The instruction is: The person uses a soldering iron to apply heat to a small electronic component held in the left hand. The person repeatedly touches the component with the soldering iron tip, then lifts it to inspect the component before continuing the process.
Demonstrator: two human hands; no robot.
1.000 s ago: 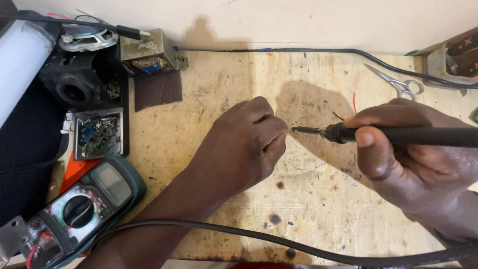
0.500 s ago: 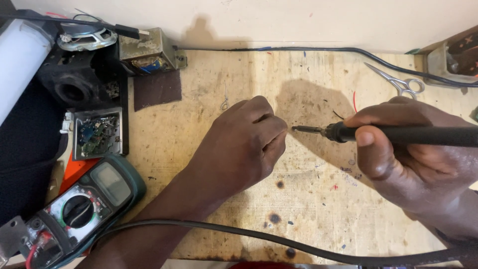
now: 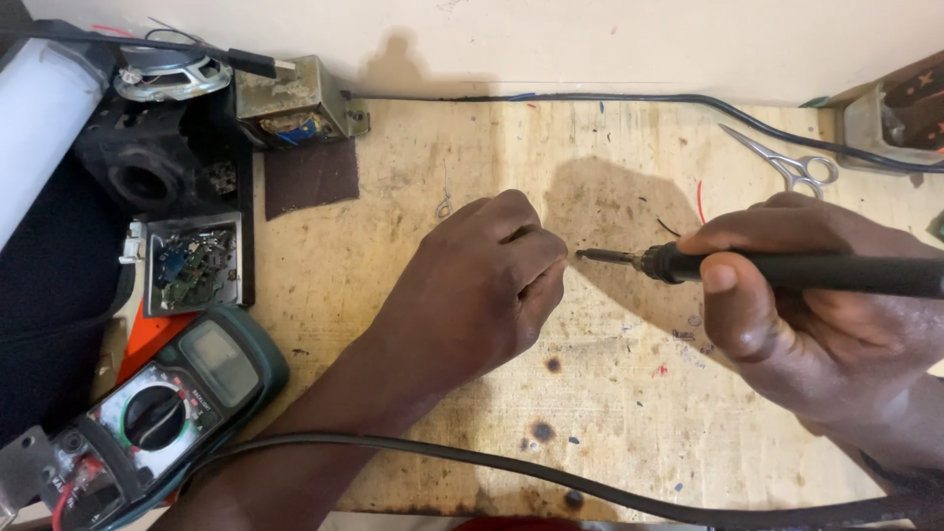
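At the far left a white tube (image 3: 39, 118) lies slanted over a dark cloth, and below it a green digital multimeter (image 3: 162, 413) with a round dial rests at the worktop's edge. Above the meter a small open box holding a circuit board (image 3: 192, 264) sits beside a black speaker housing (image 3: 147, 162), with a loose speaker cone (image 3: 167, 74) and a worn transformer (image 3: 290, 103) further back against the wall. The worktop (image 3: 393, 246) is pale scorched plywood.

The left hand (image 3: 482, 285) rests near the middle of the worktop, its fingers (image 3: 536, 261) curled tightly in; whether they pinch anything cannot be told, since whatever lies under them is hidden. Just to the right, the metal tip of the soldering iron (image 3: 688, 264) points at those knuckles, very close but apart. The right hand (image 3: 816, 305) holds the iron's black handle, fingers wrapped round it and the thumb pressed on the front of the grip. Behind it, small scissors (image 3: 792, 167) lie near a black cable (image 3: 629, 98) along the wall. Another black cable (image 3: 511, 467) crosses the near edge.
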